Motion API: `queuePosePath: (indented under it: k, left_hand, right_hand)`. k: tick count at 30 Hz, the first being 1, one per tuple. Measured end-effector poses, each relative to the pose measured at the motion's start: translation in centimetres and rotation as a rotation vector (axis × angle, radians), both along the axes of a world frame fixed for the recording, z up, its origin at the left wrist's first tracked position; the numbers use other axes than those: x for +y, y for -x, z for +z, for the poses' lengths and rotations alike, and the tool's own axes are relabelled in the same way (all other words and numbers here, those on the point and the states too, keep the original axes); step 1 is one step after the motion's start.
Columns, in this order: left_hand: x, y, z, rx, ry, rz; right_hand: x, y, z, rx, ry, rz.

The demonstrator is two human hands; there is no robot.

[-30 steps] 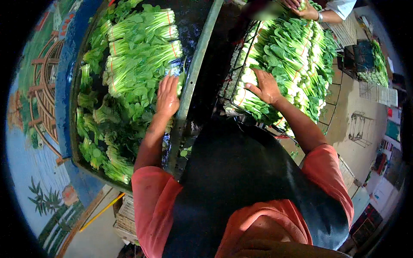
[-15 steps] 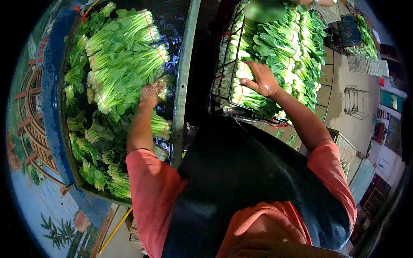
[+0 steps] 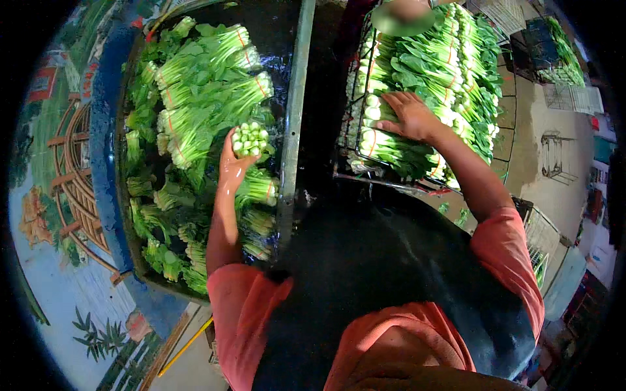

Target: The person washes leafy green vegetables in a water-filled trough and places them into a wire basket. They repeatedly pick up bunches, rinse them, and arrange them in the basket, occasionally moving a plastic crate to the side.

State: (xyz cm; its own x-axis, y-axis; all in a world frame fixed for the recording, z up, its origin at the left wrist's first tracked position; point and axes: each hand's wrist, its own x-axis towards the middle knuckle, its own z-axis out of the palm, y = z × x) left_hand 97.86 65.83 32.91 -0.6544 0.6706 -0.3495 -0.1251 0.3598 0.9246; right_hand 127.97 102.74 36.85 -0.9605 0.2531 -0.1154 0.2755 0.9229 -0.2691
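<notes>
My left hand [image 3: 233,163] is closed around a bunch of leafy greens [image 3: 250,140], with its pale, cut stem ends turned up toward me. It is over a water-filled trough [image 3: 301,85], where several bunches of leafy greens [image 3: 186,124] float or lie piled, many tied with red bands. At the right, my right hand [image 3: 412,116] lies open on greens packed in rows [image 3: 424,72], its fingers stretched out and the thumb apart. These rows fill a dark wire crate [image 3: 381,171], pale stems mostly to the left.
A metal rail edges the trough beside a dark gap [image 3: 326,85]. Part of another person [image 3: 407,8] shows blurred at the crate's far end. Wire crates [image 3: 567,98] and a metal frame [image 3: 558,156] stand on the floor at right. A painted wall [image 3: 78,228] borders the left side.
My left hand has come up from the water and now shows a bunch with its stem ends upward. My right hand stays on the packed greens. The whole view has shifted slightly.
</notes>
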Motion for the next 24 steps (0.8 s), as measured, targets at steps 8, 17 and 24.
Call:
queuePosePath:
  k: [8,17,24]
  left_hand:
    - [7.7,-7.2,13.1,-0.094,-0.539,0.078]
    - [10.1,-8.1,8.3,-0.005,-0.309,-0.096]
    - [-7.7,-3.5,-5.5,0.619,0.417,-0.811]
  right_hand:
    - [-7.1,8.8,8.2,0.528,0.469,0.266]
    - [1.4,5.6,7.5,0.391,1.196,-0.164]
    - [8.7,3.7,5.9,0.063,0.037,-0.118]
